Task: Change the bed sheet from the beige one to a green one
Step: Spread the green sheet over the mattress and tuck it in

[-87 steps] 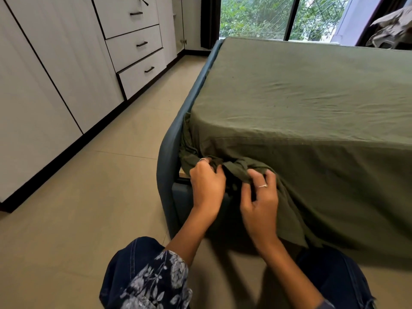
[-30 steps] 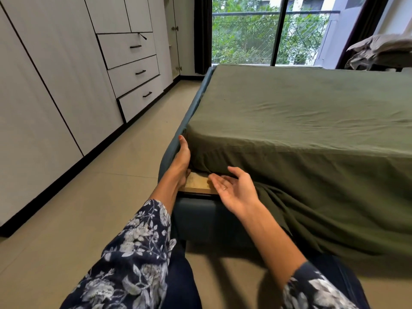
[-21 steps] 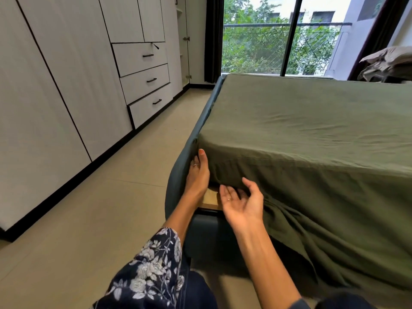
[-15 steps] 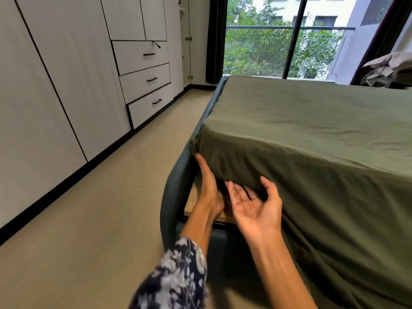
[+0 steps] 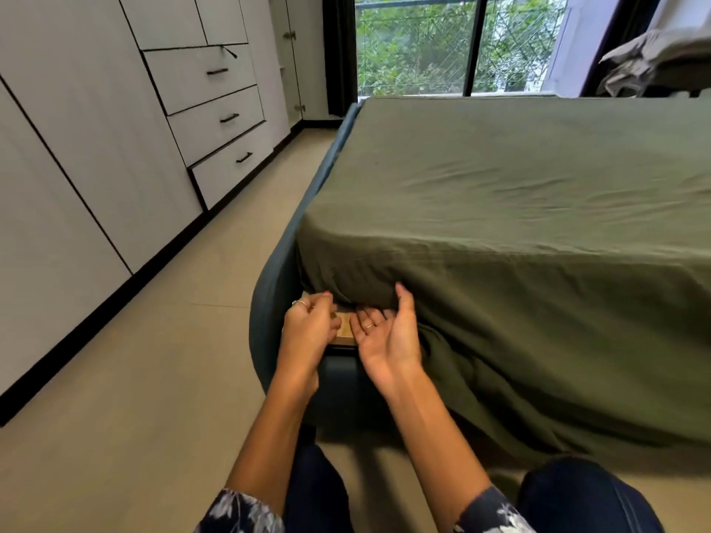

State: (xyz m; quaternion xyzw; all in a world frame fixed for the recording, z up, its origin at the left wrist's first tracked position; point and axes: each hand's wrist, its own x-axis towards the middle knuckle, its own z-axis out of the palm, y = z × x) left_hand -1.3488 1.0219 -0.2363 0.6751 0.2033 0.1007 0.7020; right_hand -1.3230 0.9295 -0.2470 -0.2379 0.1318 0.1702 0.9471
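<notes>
1. Along the left wall stands a wardrobe [image 5: 77, 155] with drawers [image 5: 215, 109], well apart from the bed; bare floor [image 5: 161, 359] lies between, so nothing there blocks the work.
2. The blue bed frame [image 5: 269, 302] curves round the near corner, and a strip of wooden base [image 5: 343, 328] shows under the mattress; this narrow gap is likely the tight spot for tucking.
3. The left hand [image 5: 309, 332] has loosely curled fingers at the gap and seems to hold nothing.
4. The right hand [image 5: 388, 332] is palm up, fingers spread wide, touching the hanging cloth.
5. The green sheet [image 5: 500, 194] covers the mattress and drapes loose on the near side. It looks soft, light and limp; best gathered at its hanging edge by the corner.
6. Far right, a pale bundle of cloth [image 5: 650, 59] lies apart.
</notes>
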